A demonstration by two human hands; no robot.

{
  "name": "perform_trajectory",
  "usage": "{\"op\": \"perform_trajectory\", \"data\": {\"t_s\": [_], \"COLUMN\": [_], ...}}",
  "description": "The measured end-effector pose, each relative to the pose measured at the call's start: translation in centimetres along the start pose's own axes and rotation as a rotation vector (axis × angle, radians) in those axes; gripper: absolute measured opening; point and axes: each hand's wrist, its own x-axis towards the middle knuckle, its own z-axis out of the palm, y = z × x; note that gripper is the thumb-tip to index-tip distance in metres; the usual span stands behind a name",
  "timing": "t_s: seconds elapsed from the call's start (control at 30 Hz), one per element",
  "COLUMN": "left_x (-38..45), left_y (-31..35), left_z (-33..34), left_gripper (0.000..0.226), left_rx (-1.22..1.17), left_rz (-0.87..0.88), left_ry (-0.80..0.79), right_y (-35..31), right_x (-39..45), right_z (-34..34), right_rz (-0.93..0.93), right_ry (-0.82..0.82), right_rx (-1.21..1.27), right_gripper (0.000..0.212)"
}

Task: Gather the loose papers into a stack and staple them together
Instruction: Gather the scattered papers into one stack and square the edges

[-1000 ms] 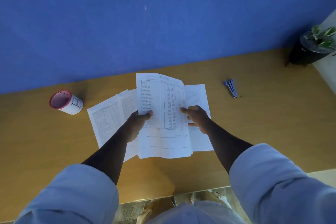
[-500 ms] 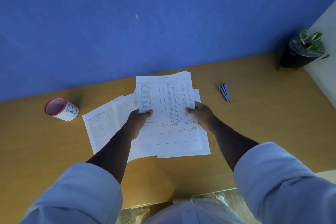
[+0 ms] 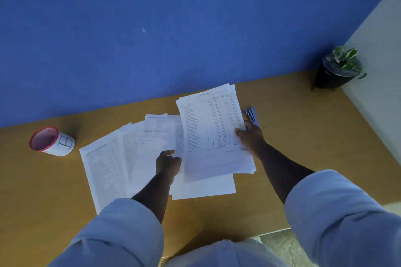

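Note:
My right hand (image 3: pixel 249 136) grips the right edge of a gathered stack of printed papers (image 3: pixel 214 136), held tilted just above the wooden desk (image 3: pixel 314 136). My left hand (image 3: pixel 168 163) is off the stack and rests with loosely curled fingers on the loose sheets (image 3: pixel 108 165) fanned out to the left. One more white sheet (image 3: pixel 206 188) lies flat under the stack's near end. A small blue stapler (image 3: pixel 251 112) lies on the desk just behind my right hand, partly hidden by it.
A white pen cup with a red rim (image 3: pixel 52 141) lies on its side at the far left. A potted plant in a black pot (image 3: pixel 338 69) stands in the back right corner. A blue wall (image 3: pixel 152 39) runs along the desk's far edge.
My left hand has let go of the stack and dropped onto the loose sheets. My right hand has carried the stack to the right and farther back, close to the stapler.

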Motion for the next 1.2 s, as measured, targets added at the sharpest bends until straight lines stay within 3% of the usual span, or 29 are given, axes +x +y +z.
{"op": "perform_trajectory", "data": {"t_s": [0.2,0.4,0.63,0.8,1.0,1.2], "left_x": [-0.2,-0.1,0.4,0.8,0.3,-0.1], "left_y": [0.1,0.3,0.5,0.5,1.1,1.5], "left_z": [2.2,3.3,3.8,4.2,4.5,4.4], "left_gripper": [0.074,0.103,0.103,0.1,0.089,0.095], "left_rx": [0.253,0.437,0.451,0.299,0.468,0.417], "left_rz": [0.042,-0.012,0.012,0.007,-0.05,-0.066], "left_ry": [0.154,0.179,0.183,0.13,0.188,0.213], "right_y": [0.6,1.4,1.9,1.7,1.7,1.6], "right_x": [0.5,1.0,1.7,1.9,2.1,1.8], "right_z": [-1.9,-2.9,-3.0,-2.8,-2.6,-2.3], "right_rz": [0.002,0.017,0.031,0.022,0.024,0.019], "right_ry": [0.008,0.033,0.022,0.025,0.034,0.026], "right_rx": [-0.039,-0.084,-0.114,-0.118,-0.118,-0.103], "right_gripper": [0.037,0.033,0.03,0.031,0.032,0.034]}}
